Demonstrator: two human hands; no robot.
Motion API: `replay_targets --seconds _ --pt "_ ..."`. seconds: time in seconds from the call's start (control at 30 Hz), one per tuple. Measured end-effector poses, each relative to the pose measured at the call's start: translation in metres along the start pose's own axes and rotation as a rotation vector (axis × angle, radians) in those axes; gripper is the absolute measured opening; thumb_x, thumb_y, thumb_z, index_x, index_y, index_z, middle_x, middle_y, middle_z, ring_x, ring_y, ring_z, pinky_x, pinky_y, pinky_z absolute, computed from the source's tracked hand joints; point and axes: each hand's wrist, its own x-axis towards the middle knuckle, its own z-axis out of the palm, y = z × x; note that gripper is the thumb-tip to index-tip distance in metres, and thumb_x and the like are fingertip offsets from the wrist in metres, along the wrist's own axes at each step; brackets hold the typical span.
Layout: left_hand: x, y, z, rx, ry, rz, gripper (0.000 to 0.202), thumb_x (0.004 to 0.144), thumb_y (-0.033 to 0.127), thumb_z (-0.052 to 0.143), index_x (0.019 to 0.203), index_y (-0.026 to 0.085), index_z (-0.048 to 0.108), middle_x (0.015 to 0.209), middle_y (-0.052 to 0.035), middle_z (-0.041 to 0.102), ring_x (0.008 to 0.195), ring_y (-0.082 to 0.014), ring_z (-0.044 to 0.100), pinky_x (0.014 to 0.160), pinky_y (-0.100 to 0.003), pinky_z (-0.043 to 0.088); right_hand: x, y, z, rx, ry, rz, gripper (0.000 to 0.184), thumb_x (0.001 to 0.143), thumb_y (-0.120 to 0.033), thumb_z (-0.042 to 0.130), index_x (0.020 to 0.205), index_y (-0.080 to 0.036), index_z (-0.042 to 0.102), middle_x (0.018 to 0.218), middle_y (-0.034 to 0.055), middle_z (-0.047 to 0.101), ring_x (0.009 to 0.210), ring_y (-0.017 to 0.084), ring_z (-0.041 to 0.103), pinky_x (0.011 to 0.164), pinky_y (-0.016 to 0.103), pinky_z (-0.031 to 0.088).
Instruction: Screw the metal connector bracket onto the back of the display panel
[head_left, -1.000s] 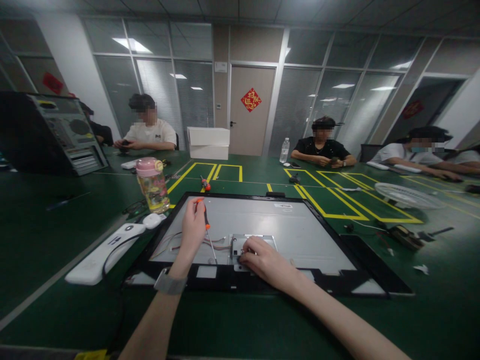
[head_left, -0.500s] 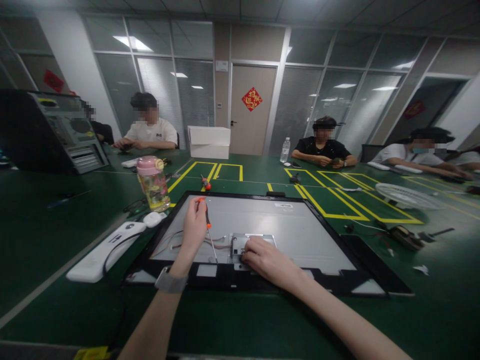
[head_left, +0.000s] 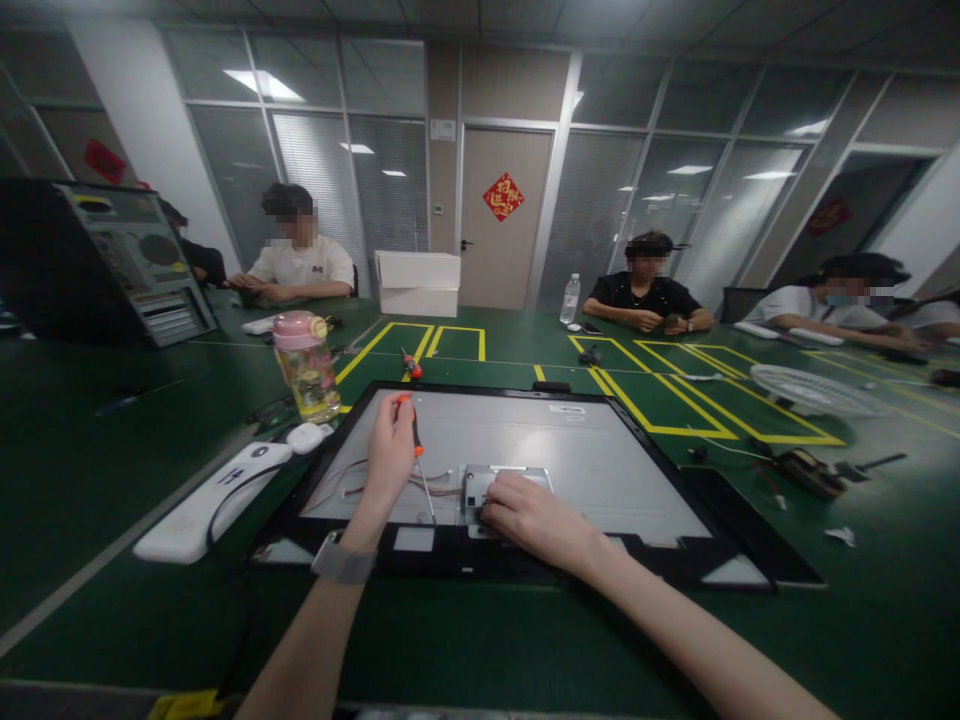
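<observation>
the left hand (head_left: 388, 440) has its grip wrapped around an orange-and-black-handled metal screwdriver (head_left: 418, 450), whose shaft slants down rightward from the grip, its tip over the grey, black-framed rectangular panel (head_left: 615, 470). right of the tip, a flat silver metal box (head_left: 474, 487) lies on the panel, partly under the right hand (head_left: 529, 517); whether that grip holds anything, i cannot tell.

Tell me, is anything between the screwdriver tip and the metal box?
Nothing visible at tip level: the screwdriver in the left hand points beside the metal box. Farther from the wearer, thin cables run toward the box; the right hand covers part of it.
</observation>
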Motion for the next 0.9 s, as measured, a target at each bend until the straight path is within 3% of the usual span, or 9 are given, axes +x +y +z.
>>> replay_targets --seconds 0.43,0.6,0.77,0.83,0.9 --pt "-0.001 0.001 0.001 0.005 -0.013 -0.019 0.030 0.084 0.044 0.046 0.101 0.021 0.054 0.070 0.0043 0.047 0.046 -0.0068 0.046 0.035 -0.014 0.040 -0.010 0.003 0.007 0.246 0.121 0.074 0.018 0.091 -0.014 0.053 0.089 -0.018 0.071 0.086 0.0060 0.064 0.081 0.018 0.057 0.070 0.027 0.047" --pt "-0.002 0.001 0.002 0.010 -0.013 -0.007 0.030 0.084 0.043 0.046 0.102 0.021 0.054 0.068 0.0044 0.047 0.047 -0.0075 0.045 0.035 -0.014 0.041 -0.016 0.003 0.017 0.376 0.188 0.169 0.016 0.090 -0.017 0.055 0.092 -0.020 0.071 0.085 0.0049 0.063 0.077 0.017 0.058 0.068 0.027 0.048" --pt "-0.003 0.001 0.003 0.027 -0.014 0.002 0.031 0.084 0.043 0.046 0.103 0.020 0.054 0.069 0.0038 0.048 0.047 -0.0074 0.045 0.035 -0.013 0.041 -0.032 0.019 0.017 0.549 0.464 0.295 0.021 0.093 -0.026 0.052 0.093 -0.022 0.073 0.083 0.0060 0.061 0.077 0.019 0.060 0.067 0.030 0.050" --pt "-0.003 0.001 0.003 0.031 -0.014 0.000 0.031 0.084 0.044 0.046 0.103 0.021 0.054 0.071 0.0033 0.048 0.048 -0.0076 0.046 0.036 -0.014 0.042 -0.039 0.027 0.012 0.623 0.522 0.414 0.017 0.089 -0.029 0.058 0.092 -0.023 0.073 0.087 0.0065 0.062 0.082 0.020 0.061 0.074 0.034 0.051" --pt "-0.004 0.001 0.003 0.045 -0.007 -0.006 0.031 0.084 0.044 0.046 0.103 0.021 0.054 0.073 0.0029 0.049 0.050 -0.0082 0.047 0.037 -0.015 0.044 -0.047 0.034 0.008 0.729 0.484 0.496 0.020 0.088 -0.031 0.060 0.104 -0.022 0.070 0.101 0.0080 0.063 0.097 0.022 0.061 0.088 0.039 0.048"
